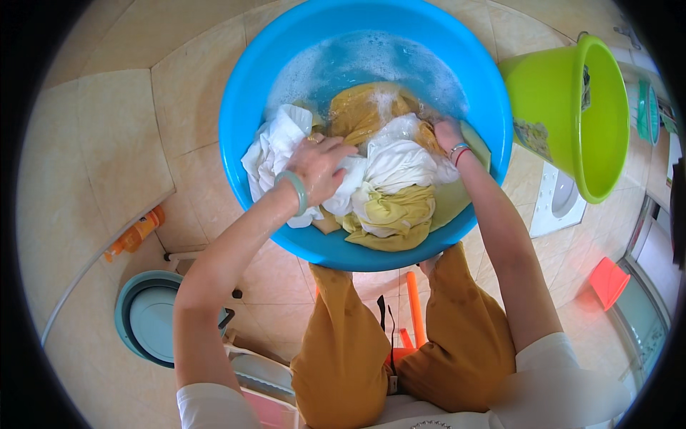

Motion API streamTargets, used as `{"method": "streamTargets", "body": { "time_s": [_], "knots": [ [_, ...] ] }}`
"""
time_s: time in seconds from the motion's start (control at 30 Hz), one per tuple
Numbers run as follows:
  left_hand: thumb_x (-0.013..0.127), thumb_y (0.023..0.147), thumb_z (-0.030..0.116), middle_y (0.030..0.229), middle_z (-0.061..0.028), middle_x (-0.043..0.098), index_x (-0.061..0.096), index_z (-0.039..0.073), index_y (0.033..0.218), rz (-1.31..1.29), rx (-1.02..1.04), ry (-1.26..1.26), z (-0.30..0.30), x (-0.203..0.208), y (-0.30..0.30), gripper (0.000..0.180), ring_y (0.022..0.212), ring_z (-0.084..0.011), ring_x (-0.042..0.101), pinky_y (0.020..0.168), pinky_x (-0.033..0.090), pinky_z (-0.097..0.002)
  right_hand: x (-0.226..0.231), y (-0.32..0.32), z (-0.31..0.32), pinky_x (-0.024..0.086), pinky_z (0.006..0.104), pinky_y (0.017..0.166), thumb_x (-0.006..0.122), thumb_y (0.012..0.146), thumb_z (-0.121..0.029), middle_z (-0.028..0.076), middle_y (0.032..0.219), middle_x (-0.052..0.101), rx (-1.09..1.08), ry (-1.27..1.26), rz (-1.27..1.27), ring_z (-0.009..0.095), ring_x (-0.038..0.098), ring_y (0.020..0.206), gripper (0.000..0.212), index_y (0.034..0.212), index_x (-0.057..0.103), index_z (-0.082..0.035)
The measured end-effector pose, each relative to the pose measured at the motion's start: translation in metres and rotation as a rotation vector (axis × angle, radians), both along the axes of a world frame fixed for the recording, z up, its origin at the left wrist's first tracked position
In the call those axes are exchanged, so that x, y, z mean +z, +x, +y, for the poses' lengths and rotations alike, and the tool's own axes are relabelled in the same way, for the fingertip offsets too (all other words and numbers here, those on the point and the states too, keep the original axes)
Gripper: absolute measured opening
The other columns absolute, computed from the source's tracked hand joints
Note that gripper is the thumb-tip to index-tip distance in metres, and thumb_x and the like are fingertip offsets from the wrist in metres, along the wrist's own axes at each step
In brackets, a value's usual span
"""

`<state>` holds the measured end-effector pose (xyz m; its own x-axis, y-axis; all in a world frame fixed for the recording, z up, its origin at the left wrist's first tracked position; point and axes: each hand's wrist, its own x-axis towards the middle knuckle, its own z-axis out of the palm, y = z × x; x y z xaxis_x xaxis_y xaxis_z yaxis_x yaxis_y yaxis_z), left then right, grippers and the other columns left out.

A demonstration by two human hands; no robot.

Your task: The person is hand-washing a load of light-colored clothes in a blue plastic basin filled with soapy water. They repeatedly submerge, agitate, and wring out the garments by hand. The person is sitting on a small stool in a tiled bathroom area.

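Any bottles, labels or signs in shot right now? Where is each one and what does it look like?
Sticker label: on the outer wall of the green bucket, right of the blue basin; rectangular, pale with yellowish and dark print, too blurred to make out.
Orange bottle: on the tiled floor, left of the basin; lying tilted, paler band around it.

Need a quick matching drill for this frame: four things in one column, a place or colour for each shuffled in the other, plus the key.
Things:
1. basin
2. bucket
3. left hand
4. orange bottle

Places or colours:
A. lime green, tilted, right of the basin
B. on the tiled floor at far left
C. blue, holds suds and wet cloth
D. on the white cloth, jade bangle on its wrist

Pairs: 1-C, 2-A, 3-D, 4-B
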<state>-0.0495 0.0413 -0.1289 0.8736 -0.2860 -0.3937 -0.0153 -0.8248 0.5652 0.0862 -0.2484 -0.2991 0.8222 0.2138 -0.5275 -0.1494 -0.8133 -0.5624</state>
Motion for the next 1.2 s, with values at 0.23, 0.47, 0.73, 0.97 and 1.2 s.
{"method": "streamTargets", "body": {
  "time_s": [0.23, 0.47, 0.73, 0.97, 1.2],
  "knots": [
    [0.074, 0.072, 0.015, 0.143, -0.0171, 0.04, 0.054, 0.018, 0.131, -0.124, -0.126, 0.064, -0.006, 0.023, -0.022, 0.063, 0.129, -0.0348, 0.041, 0.102, 0.037, -0.0494, 0.031, -0.004, 0.02, 0.047, 0.0475, 0.088, 0.055, 0.086, -0.017, 0.03, 0.107, 0.061, -0.132, -0.066, 0.035, 0.047, 0.058, 0.097, 0.029, 0.103, 0.061, 0.005],
    [0.062, 0.081, 0.011, 0.151, -0.0064, 0.033, 0.053, 0.033, 0.132, -0.209, -0.163, 0.507, 0.03, -0.011, -0.006, 0.057, 0.137, -0.0321, 0.035, 0.107, 0.037, -0.0474, 0.09, -0.029, 0.046, 0.039, 0.0475, 0.096, 0.062, 0.085, -0.021, 0.018, 0.139, 0.04, 0.287, -0.268, -0.507, 0.04, 0.044, 0.12, 0.048, 0.129, 0.047, -0.006],
    [0.053, 0.092, 0.013, 0.119, -0.0146, 0.063, 0.057, 0.018, 0.128, -0.008, 0.315, 0.191, 0.052, -0.037, 0.081, 0.037, 0.106, -0.0352, 0.06, 0.089, 0.049, -0.0396, 0.145, -0.068, 0.073, 0.02, 0.0533, 0.11, 0.066, 0.079, -0.051, 0.013, 0.148, 0.032, 0.712, 0.102, -0.44, 0.034, 0.027, 0.138, 0.076, 0.139, 0.041, -0.011],
    [0.05, 0.093, 0.012, 0.13, -0.0133, 0.055, 0.047, 0.033, 0.137, -0.15, 0.346, 0.172, 0.045, -0.04, 0.083, 0.049, 0.114, -0.0331, 0.056, 0.093, 0.047, -0.0387, 0.133, -0.1, 0.072, 0.024, 0.051, 0.107, 0.068, 0.078, -0.045, 0.012, 0.131, 0.049, 0.848, 0.058, -0.389, 0.03, 0.038, 0.13, 0.063, 0.123, 0.052, -0.005],
    [0.04, 0.092, 0.002, 0.149, -0.0121, 0.036, 0.048, 0.035, 0.136, -0.027, 0.199, 0.191, 0.045, -0.044, 0.076, 0.056, 0.129, -0.0321, 0.045, 0.106, 0.04, -0.0389, 0.129, -0.089, 0.054, 0.039, 0.0338, 0.081, 0.064, 0.086, -0.017, 0.006, 0.078, 0.059, 0.31, 0.479, -0.213, 0.02, 0.056, 0.076, 0.012, 0.088, 0.061, -0.006]
  ]
}}
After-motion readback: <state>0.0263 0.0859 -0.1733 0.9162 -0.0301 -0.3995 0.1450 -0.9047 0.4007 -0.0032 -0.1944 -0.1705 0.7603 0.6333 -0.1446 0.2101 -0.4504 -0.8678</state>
